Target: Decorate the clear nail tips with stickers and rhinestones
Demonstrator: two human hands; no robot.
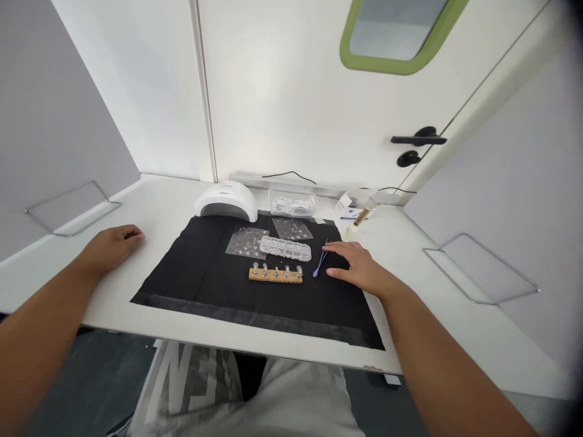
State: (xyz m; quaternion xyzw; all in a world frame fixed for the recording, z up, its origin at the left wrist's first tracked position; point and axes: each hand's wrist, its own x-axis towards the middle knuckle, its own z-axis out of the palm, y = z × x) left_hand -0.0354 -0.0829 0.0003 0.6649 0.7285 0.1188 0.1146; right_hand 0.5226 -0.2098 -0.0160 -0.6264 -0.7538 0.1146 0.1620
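On the right side of the black mat (200, 279), my right hand (359, 265) is open, thumb apart from the fingers. Its fingertips reach the upper end of purple tweezers (320, 263); whether they touch cannot be made out. My left hand (112, 247) rests on the white table left of the mat, fingers curled in and nothing visible in them. Left of the tweezers stands a wooden strip (275, 276) bearing several clear nail tips on metal stands. Behind it lies a clear compartment case (285, 249), with a sheet of small decorations (246, 241) beside it and another sheet (293, 229) further back.
A white nail lamp (228, 200) stands at the mat's back left edge. Along the back are a clear plastic box (292, 204), a small white carton (348, 206) and a tilted tube with gold content (363, 215). Wire frames (483, 270) stick out from the side panels.
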